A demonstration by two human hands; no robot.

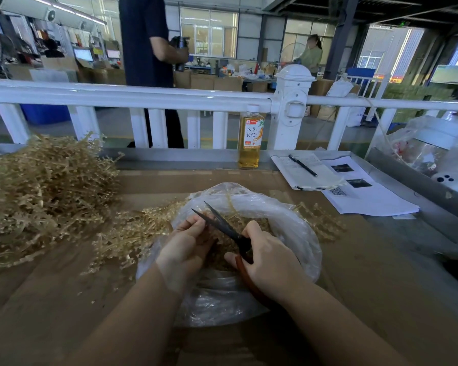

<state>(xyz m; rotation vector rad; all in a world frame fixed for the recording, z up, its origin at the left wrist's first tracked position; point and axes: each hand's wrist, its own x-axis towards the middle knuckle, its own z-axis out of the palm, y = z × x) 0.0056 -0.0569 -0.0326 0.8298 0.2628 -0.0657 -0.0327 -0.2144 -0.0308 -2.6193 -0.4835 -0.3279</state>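
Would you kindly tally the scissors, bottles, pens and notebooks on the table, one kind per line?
Scissors: 1
Bottle: 1
Pen: 1
Notebook: 1
Total: 4

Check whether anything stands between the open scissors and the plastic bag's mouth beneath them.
Nothing visible does. The right hand holds the scissors, blades apart, right over the plastic bag, whose mouth lies open with dry cuttings inside. The left hand is beside the blades, not under them.
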